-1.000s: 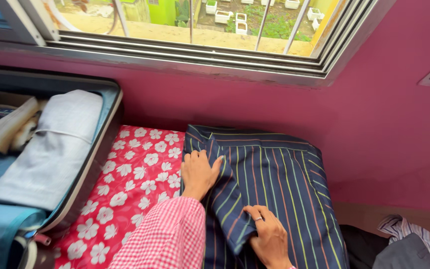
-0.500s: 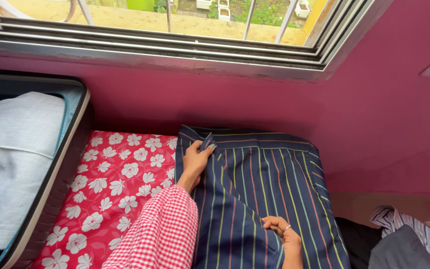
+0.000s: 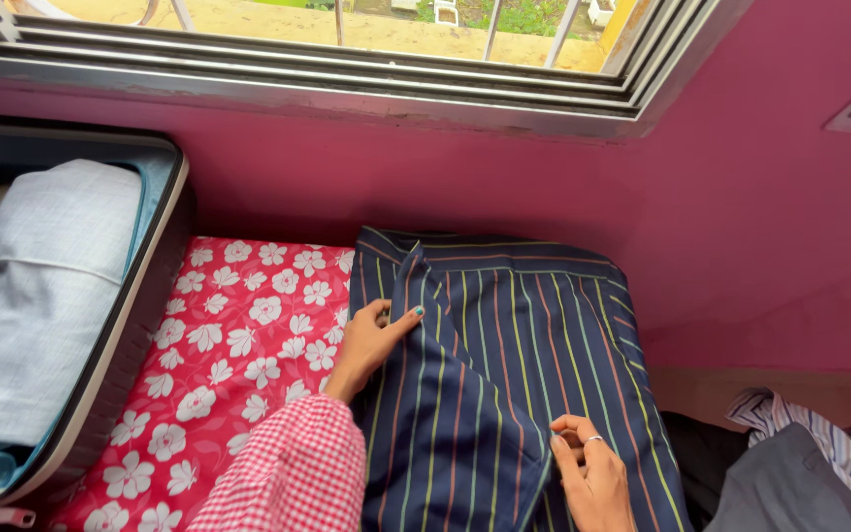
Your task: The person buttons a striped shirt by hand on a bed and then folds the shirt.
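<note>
— Where are we with the navy striped garment [image 3: 514, 374]?

— It lies spread on the red floral bedsheet [image 3: 238, 345], up against the pink wall [image 3: 504, 197] below the window [image 3: 366, 59]. Our left hand [image 3: 371, 340] pinches the long folded edge near the top between thumb and fingers, a loose pinch and not a fist. A second ago that hand was pressed flat on the cloth; half a second ago it had lifted the flap; now the flap lies further over and the fold runs straighter down the middle.

— And the right hand [image 3: 593, 473]?

— It has drawn back toward us along the lower end of the same fold. Its fingers curl round the cloth's edge, thumb and forefinger closed on it, a ring showing on one finger.

— So what do we make of the shift?

— We judge that the fold is being set: both hands have the one crease, top and bottom, and the panel has come across the body of the garment.

— Anything else near us?

— The open suitcase [image 3: 130, 325] sits to our left with a folded grey cloth [image 3: 41, 296] inside, and more clothes [image 3: 800, 463] are heaped at our right, well apart from the hands.
</note>
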